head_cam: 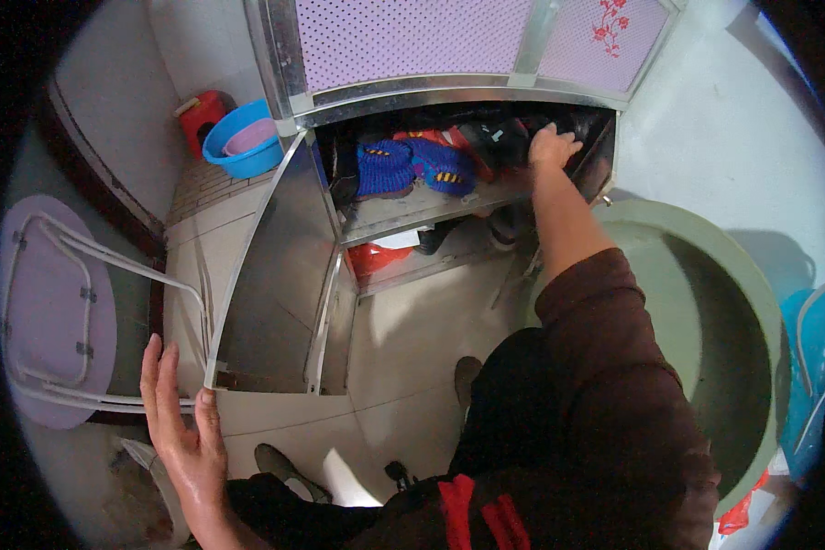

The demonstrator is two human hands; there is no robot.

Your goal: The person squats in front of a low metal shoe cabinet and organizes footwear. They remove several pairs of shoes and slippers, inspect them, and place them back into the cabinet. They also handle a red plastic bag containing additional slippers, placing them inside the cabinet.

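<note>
Before me stands a metal-framed cabinet with its panel door [275,275] swung out to the left. My left hand [189,419] is by the door's outer corner, fingers apart, with the thumb at the edge. My right hand [552,148] reaches into the right end of the upper shelf [412,218], beside dark shoes [498,141]. Shadow hides what its fingertips touch. To its left on that shelf lie blue knitted slippers [416,168] with yellow marks, and something red behind them. A red plastic bag [378,260] and a black shoe [434,239] are on the lower level.
A large green round tub [742,295] stands close on the right, with a blue plastic item [808,371] beyond it. At left are a purple folding stool or table [62,309] with white legs and a blue basin [247,159]. A dotted purple panel [412,41] tops the cabinet.
</note>
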